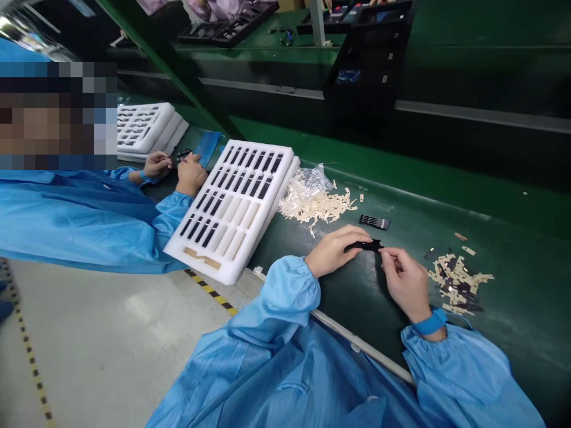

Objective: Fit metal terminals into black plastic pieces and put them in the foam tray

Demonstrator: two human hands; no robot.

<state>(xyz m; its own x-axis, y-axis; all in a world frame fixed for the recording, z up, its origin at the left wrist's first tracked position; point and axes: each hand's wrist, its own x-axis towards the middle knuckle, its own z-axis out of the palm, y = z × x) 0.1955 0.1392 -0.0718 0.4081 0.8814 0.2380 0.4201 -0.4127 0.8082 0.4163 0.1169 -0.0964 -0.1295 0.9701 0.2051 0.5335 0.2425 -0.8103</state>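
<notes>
Between my two hands is a small flat black strip-like part (366,244), held just above the green bench. My left hand (336,249) is closed on its left end, fingers over the top and thumb below. At the other end, my right hand (405,279) pinches the part's edge between thumb and fingertips; a blue band circles that wrist. Just beyond my hands lies a short row of similar black parts (375,222), side by side. A heap of small cream tabs (323,205) lies beyond my left hand, and right of my right hand is a pile of cream and dark pieces (457,282).
A stack of white foam trays (228,270), partly filled with black parts, stands to the left. A crumpled clear plastic bag (312,181) lies against the cream heap. Further left, a co-worker in blue (89,220) handles small parts beside more white trays (154,128).
</notes>
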